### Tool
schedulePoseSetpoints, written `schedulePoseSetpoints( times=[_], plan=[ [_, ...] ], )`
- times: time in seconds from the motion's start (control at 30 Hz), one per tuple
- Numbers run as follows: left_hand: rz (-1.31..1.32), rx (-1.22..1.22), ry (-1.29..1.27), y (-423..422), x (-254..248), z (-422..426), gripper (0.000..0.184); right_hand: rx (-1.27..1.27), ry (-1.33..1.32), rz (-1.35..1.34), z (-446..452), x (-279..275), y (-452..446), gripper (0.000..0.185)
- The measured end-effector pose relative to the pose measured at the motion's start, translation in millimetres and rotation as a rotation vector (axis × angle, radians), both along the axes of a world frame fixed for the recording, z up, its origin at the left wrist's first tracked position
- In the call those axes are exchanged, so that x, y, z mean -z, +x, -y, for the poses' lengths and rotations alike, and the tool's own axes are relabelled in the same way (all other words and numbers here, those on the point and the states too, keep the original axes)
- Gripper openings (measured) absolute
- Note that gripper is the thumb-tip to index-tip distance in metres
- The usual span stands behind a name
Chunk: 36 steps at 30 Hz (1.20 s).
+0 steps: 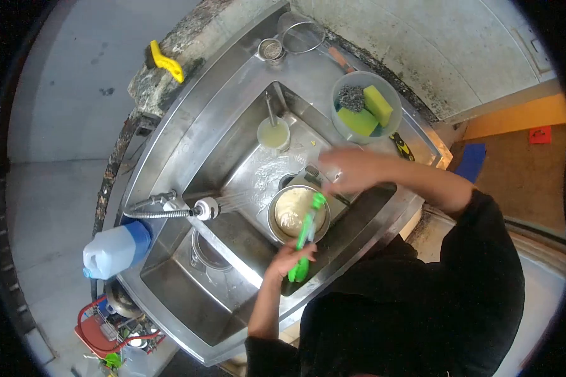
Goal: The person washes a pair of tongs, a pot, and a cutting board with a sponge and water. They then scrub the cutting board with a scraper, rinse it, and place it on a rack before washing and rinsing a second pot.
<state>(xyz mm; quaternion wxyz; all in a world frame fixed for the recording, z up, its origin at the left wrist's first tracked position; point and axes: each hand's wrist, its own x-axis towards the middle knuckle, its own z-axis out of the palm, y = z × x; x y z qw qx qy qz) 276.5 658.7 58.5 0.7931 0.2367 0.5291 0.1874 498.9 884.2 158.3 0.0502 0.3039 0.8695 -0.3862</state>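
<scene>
My left hand (pixel 289 259) is closed around a long bright green utensil with a greyish middle (pixel 306 234); its exact kind is unclear. The utensil slants across the rim of a round metal pot (pixel 272 221) holding pale, cloudy liquid (pixel 289 210). Blurred by motion, my right hand (pixel 349 169) hovers beyond the pot, and its fingers cannot be made out. Partly under that hand lies a flat metal piece with dark slots (pixel 312 178). A cup of cloudy liquid (pixel 273 136) with a handle sticking out stands farther back in the sink (pixel 242 173).
Water sprays from the faucet head (pixel 206 208) into the sink. On the counter are a tub (pixel 337 125) with sponges (pixel 377 105) and steel wool (pixel 351 98), and a strainer (pixel 302 36). A plastic jug (pixel 114 250) and yellow-handled brush (pixel 166 61) sit left.
</scene>
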Motion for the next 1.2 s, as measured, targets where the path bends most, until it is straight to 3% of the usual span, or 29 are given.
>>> schedulePoseSetpoints(
  times=[0.03, 0.07, 0.1, 0.13, 0.17, 0.2, 0.37, 0.47, 0.53, 0.6, 0.67, 0.73, 0.8, 0.87, 0.9, 0.97, 1.03, 1.07, 1.1, 1.13, 1.17, 1.2],
  plan=[
    [-0.049, -0.163, -0.014, -12, 16, 3, 0.029, 0.244, 0.33, -0.321, -15, 21, 18, 0.043],
    [-0.103, -0.328, -0.032, -21, 25, 2, 0.028, 0.607, 0.29, 0.021, -28, -19, 20, 0.05],
    [-0.14, -0.506, -0.026, -23, 25, -4, 0.025, 0.678, 0.419, -0.034, -48, 1, 46, 0.056],
    [-0.188, -0.706, -0.018, -27, 25, -13, 0.024, 0.633, 0.494, 0.228, -59, 11, 65, 0.06],
    [-0.202, -0.782, -0.025, -31, 25, -23, 0.024, 0.561, 0.228, 0.475, -78, 8, 72, 0.069],
    [-0.223, -0.861, -0.034, -39, 25, -32, 0.024, 0.445, 0.235, 0.57, -85, 13, 71, 0.072],
    [-0.246, -0.743, -0.095, -69, 37, -75, 0.026, 0.208, 0.287, 0.728, -112, 119, 76, 0.068],
    [-0.091, -0.814, -0.066, -82, 58, -102, 0.029, 0.233, 0.276, 0.667, -110, 127, 72, 0.054],
    [-0.027, -1.004, -0.057, -93, 69, -118, 0.031, 0.288, 0.376, 0.644, -102, 113, 64, 0.041],
    [-0.036, -0.918, -0.032, -107, 70, -122, 0.035, 0.335, 0.416, 0.661, -102, 119, 73, 0.038],
    [0.055, -0.948, -0.038, -109, 54, -121, 0.041, 0.382, 0.476, 0.677, -106, 101, 77, 0.036],
    [0.096, -0.948, -0.115, -112, 59, -118, 0.046, 0.276, 0.419, 0.8, -95, 35, 70, 0.035],
    [0.24, -0.877, -0.029, -116, 79, -108, 0.053, 0.24, 0.334, 0.865, -85, -23, 64, 0.036],
    [0.236, -0.875, -0.046, -107, 66, -108, 0.049, 0.372, 0.414, 0.836, -60, -72, 59, 0.036],
    [0.214, -0.891, 0.008, -101, 57, -109, 0.045, 0.38, 0.42, 0.84, -51, -75, 60, 0.036],
    [0.246, -0.943, 0.039, -91, 41, -110, 0.042, 0.618, 0.71, 0.62, -36, -79, 63, 0.034],
    [0.328, -0.914, 0.051, -87, 35, -103, 0.043, 0.621, 0.874, 0.466, -13, -80, 36, 0.035],
    [0.396, -0.88, 0.05, -86, 33, -98, 0.045, 0.543, 0.683, 0.328, -5, -80, 13, 0.035],
    [0.301, -0.823, 0.055, -82, 22, -93, 0.046, 0.464, 0.488, 0.193, 4, -76, -6, 0.034],
    [0.299, -0.819, 0.054, -78, 19, -88, 0.046, 0.307, 0.323, 0.111, 9, -46, -19, 0.033],
    [0.294, -0.757, 0.086, -75, 16, -83, 0.046, 0.314, 0.108, 0.139, 27, -45, -56, 0.036],
    [0.289, -0.698, 0.124, -75, 11, -80, 0.046, 0.329, 0.25, 0.083, 57, -39, -87, 0.045]
  ],
)
